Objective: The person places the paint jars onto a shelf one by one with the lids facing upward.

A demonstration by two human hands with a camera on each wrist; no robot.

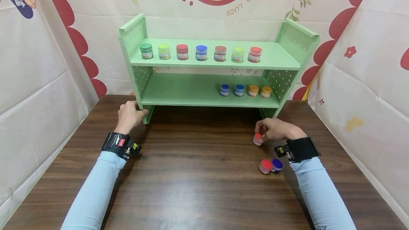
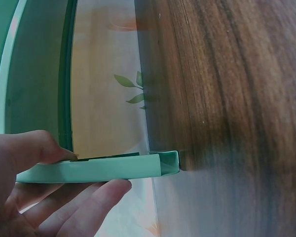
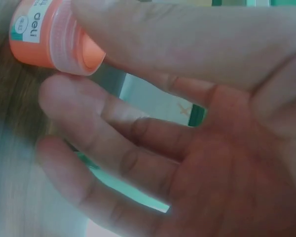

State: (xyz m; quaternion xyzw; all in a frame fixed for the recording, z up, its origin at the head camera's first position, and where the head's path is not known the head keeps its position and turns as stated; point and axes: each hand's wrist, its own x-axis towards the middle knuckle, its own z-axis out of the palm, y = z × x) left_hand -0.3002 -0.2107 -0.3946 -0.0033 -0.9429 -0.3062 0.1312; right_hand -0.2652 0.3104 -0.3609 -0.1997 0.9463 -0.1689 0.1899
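Observation:
My left hand [image 1: 129,114] grips the lower left upright of a green two-tier shelf [image 1: 191,100]. In the left wrist view the thumb lies on one face of the upright [image 2: 113,169], fingers on the other. At the right front of the shelf, my right hand [image 1: 278,129] pinches a small red-lidded paint jar [image 1: 257,140] close over the table. The right wrist view shows this jar [image 3: 32,34] as orange-red with a clear-rimmed cap and a white label, thumb at the cap. Nearer me, another red-lidded jar [image 1: 265,166] and a purple-blue-lidded jar [image 1: 277,165] stand side by side.
Several larger jars in green, red, blue and lime, such as a blue one [image 1: 201,53], line the upper tier. The lower tier holds two blue jars [image 1: 224,89] and two orange jars [image 1: 253,90] at its right. Printed cloth [image 1: 223,27] hangs behind the brown table [image 1: 191,180].

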